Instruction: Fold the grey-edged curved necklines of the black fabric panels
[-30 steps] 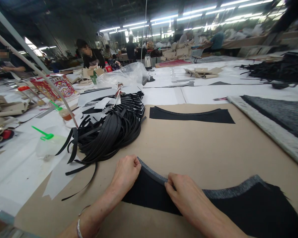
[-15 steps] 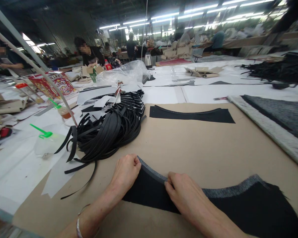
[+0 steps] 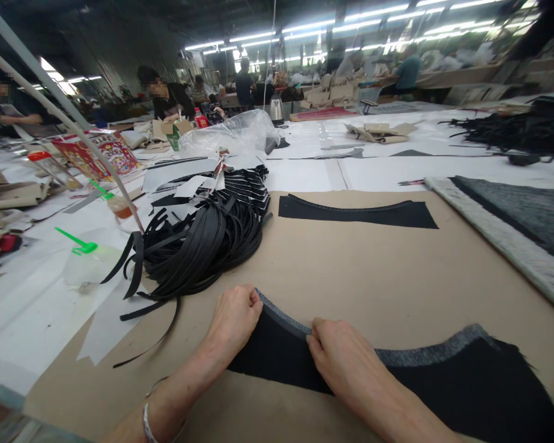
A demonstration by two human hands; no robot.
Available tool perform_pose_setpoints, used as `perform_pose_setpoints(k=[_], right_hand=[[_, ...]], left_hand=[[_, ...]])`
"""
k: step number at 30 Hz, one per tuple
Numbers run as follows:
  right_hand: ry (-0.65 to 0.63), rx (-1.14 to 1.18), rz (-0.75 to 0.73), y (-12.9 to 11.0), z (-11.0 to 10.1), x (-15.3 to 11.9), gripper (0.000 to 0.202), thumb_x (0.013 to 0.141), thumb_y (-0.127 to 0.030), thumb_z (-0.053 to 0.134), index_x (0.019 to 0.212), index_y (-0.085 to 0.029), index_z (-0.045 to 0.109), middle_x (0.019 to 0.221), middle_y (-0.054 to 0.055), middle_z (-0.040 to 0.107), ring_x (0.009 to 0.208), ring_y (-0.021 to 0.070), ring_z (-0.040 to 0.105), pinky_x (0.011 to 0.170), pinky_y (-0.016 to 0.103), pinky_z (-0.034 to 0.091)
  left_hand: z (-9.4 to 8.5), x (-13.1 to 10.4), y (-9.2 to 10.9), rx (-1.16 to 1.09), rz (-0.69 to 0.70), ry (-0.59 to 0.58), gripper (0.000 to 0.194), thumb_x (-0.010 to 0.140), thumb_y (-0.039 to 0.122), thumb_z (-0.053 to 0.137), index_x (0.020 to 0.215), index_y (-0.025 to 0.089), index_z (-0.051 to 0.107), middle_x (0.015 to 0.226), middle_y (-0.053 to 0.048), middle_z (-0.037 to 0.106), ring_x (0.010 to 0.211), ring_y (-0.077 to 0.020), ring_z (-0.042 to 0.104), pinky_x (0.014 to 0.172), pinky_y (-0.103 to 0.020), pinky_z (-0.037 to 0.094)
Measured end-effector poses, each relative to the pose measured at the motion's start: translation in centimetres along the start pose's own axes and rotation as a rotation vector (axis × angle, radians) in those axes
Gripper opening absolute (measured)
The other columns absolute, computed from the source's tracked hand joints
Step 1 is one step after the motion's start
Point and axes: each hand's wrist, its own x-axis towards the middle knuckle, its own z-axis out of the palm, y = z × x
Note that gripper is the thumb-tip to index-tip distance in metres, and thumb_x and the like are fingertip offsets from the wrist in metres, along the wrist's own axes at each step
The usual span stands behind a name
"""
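Note:
A large black fabric piece (image 3: 277,354) with a grey, curved upper edge lies on the tan sheet (image 3: 351,271). My left hand (image 3: 234,317) pinches its upper left corner between thumb and fingers. Further right along the same edge, my right hand (image 3: 341,354) is closed on the grey border, its fingertips pressed together. The border shows between both hands and again to the right of my right forearm. Beyond them, a smaller black curved piece (image 3: 355,213) lies flat, touched by neither hand.
Left of centre lies a heap of black strips (image 3: 203,246). Two bottles with green nozzles, one a clear bottle (image 3: 90,264), stand at the left. A board with grey fabric (image 3: 521,209) lies at the right. A slanting pole (image 3: 96,151) crosses the left side. People sit further back.

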Motion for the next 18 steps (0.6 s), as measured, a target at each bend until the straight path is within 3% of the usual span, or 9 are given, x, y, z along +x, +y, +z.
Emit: perform_pose_setpoints(k=[5, 11, 15, 18], right_hand=[[0.023, -0.05, 0.002, -0.1, 0.2, 0.1, 0.025, 0.09, -0.018, 0.042, 0.081, -0.015, 0.066, 0.08, 0.014, 0.068, 0.08, 0.0304, 0.067, 0.058, 0.032, 0.036], [0.039, -0.06, 0.001, -0.2, 0.1, 0.1, 0.026, 0.089, -0.019, 0.042, 0.081, -0.014, 0.066, 0.08, 0.016, 0.068, 0.078, 0.0303, 0.067, 0.059, 0.032, 0.04], [0.04, -0.05, 0.007, -0.2, 0.3, 0.1, 0.025, 0.088, -0.019, 0.043, 0.082, -0.013, 0.067, 0.081, 0.016, 0.068, 0.079, 0.03, 0.067, 0.06, 0.032, 0.041], [0.038, -0.037, 0.014, -0.2, 0.5, 0.1, 0.024, 0.088, -0.019, 0.044, 0.082, -0.013, 0.067, 0.081, 0.015, 0.068, 0.079, 0.0294, 0.067, 0.061, 0.032, 0.042]], left_hand=[[-0.3, -0.1, 0.1, 0.017, 0.005, 0.007, 0.018, 0.082, 0.006, 0.055, 0.067, 0.014, 0.059, 0.058, 0.002, 0.054, 0.047, -0.0103, 0.049, 0.051, -0.022, 0.025], [-0.9, 0.3, 0.2, 0.035, 0.019, 0.059, 0.019, 0.077, 0.014, 0.07, 0.064, 0.016, 0.056, 0.057, 0.003, 0.052, 0.055, -0.0136, 0.05, 0.054, -0.024, 0.025], [-0.7, 0.7, -0.8, -0.011, 0.069, 0.088, 0.02, 0.075, 0.013, 0.072, 0.068, 0.016, 0.054, 0.058, 0.004, 0.051, 0.057, -0.0142, 0.048, 0.053, -0.024, 0.025], [-0.6, 0.4, -1.8, -0.087, 0.135, 0.116, 0.016, 0.082, 0.017, 0.066, 0.073, 0.017, 0.053, 0.061, 0.004, 0.049, 0.058, -0.014, 0.048, 0.053, -0.023, 0.03]])
